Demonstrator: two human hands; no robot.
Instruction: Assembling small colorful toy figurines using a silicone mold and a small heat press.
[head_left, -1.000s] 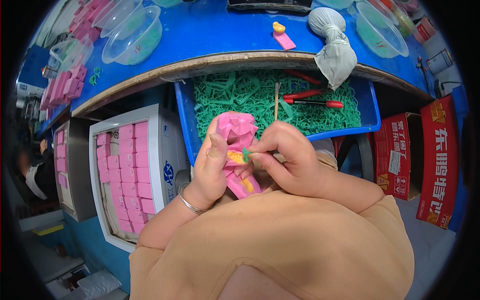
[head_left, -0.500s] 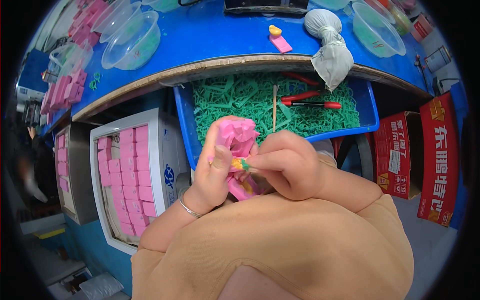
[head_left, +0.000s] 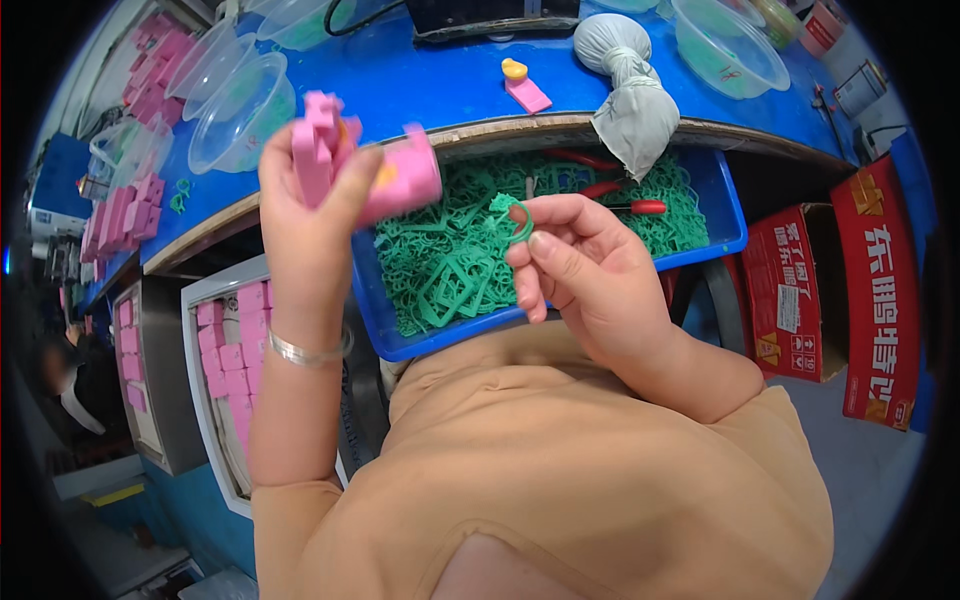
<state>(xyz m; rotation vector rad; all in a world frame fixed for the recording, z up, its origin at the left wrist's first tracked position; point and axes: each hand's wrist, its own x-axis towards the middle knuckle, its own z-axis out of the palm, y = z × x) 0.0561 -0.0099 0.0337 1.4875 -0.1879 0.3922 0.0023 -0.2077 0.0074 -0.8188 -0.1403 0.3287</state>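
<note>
My left hand (head_left: 315,215) is raised over the left end of the blue tray (head_left: 737,205), closed around a pink rubber mould (head_left: 408,180) in two parts with yellow patches. The mould is a little blurred. Between thumb and index finger of my right hand (head_left: 605,270) is a small green wax ring (head_left: 526,222) with a knobbly head, the other fingers loosely curled. Beneath both hands, a heap of green wax ring and frame pieces (head_left: 450,285) fills the tray.
Red-handled pliers (head_left: 603,188) and a red-ended pen (head_left: 648,207) lie on the heap. On the blue bench stand a tied grey cloth bag (head_left: 630,85), a small pink-and-yellow piece (head_left: 527,93) and clear bowls (head_left: 240,115). Pink blocks fill a white-framed case (head_left: 225,350); red cartons (head_left: 790,290) stand right.
My hands have come apart. The left has lifted the mould up and left; the right now holds the green ring free of it, above the tray.
</note>
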